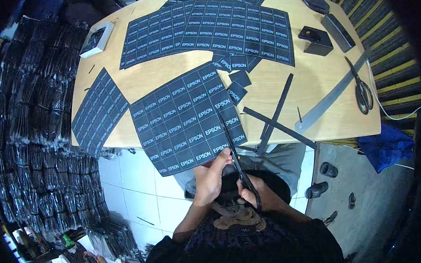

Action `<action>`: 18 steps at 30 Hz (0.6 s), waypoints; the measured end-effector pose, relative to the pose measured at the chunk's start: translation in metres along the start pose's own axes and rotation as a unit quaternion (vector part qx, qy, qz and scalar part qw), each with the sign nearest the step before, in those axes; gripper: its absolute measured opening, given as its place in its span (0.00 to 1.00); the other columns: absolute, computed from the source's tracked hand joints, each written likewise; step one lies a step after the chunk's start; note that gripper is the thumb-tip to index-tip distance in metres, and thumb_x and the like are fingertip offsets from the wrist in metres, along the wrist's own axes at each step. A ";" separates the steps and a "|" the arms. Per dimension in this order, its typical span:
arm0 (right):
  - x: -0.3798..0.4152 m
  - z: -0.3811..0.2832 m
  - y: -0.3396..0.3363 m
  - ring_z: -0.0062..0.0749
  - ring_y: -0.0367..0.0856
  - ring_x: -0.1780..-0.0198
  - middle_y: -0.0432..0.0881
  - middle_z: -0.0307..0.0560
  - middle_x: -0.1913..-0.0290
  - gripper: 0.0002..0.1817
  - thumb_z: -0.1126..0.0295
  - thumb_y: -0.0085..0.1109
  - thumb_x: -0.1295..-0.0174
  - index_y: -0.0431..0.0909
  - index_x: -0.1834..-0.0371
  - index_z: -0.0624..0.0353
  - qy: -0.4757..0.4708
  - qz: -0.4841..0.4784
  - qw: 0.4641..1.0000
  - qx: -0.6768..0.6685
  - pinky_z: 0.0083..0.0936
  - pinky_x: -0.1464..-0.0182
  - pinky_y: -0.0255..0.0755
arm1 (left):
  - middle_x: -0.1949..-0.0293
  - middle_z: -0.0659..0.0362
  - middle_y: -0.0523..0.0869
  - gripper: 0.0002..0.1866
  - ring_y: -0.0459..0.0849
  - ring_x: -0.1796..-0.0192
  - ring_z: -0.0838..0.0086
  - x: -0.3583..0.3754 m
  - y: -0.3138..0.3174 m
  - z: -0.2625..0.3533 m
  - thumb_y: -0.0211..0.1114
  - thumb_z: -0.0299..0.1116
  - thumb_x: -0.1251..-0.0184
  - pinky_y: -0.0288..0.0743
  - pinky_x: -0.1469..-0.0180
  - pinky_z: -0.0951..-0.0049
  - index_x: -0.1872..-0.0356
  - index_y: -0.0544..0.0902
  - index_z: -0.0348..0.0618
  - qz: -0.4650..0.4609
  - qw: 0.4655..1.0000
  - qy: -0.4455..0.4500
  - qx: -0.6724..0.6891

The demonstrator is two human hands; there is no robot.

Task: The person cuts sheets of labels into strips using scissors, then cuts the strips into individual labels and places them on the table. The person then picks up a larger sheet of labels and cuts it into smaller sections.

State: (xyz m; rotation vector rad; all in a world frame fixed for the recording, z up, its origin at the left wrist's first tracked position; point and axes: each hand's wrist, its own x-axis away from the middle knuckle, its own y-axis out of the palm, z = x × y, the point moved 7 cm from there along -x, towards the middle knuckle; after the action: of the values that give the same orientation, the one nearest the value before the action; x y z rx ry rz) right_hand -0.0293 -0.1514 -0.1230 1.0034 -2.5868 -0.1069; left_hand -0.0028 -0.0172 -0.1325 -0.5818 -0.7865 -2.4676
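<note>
My left hand (210, 181) pinches the lower right edge of a black sheet (178, 113) printed with a grid of EPSON labels. The sheet's upper part reaches over the table edge. In my right hand (258, 193) is a pair of black scissors (238, 167), its handles partly hidden by my fingers. The blades lie along the right side of the sheet, near the last column of labels. Just beyond the sheet are small cut EPSON pieces (237, 91), one of them a plain dark square (240, 78).
More EPSON sheets (239, 30) overlap at the back of the table (176, 60), with another sheet (99, 111) at left. Dark strips (278, 106), a metal ruler (329, 99) and second scissors (363, 94) lie right. Bundled black packets (46, 94) are stacked left.
</note>
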 end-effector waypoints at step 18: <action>0.000 0.002 -0.001 0.17 0.64 0.76 0.66 0.34 0.80 0.10 0.67 0.55 0.39 0.67 0.74 0.58 0.079 0.052 0.995 -0.021 0.22 0.73 0.61 | 0.68 0.56 0.81 0.08 0.80 0.69 0.75 0.000 -0.001 0.000 0.64 0.20 0.44 0.76 0.65 0.77 0.63 0.77 0.34 -0.002 1.000 -0.006 0.008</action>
State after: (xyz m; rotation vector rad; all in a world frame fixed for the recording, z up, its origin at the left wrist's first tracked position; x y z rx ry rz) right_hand -0.0295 -0.1524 -0.1246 0.8262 -2.4766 -0.0528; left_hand -0.0034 -0.0166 -0.1325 -0.5892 -0.8123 -2.4617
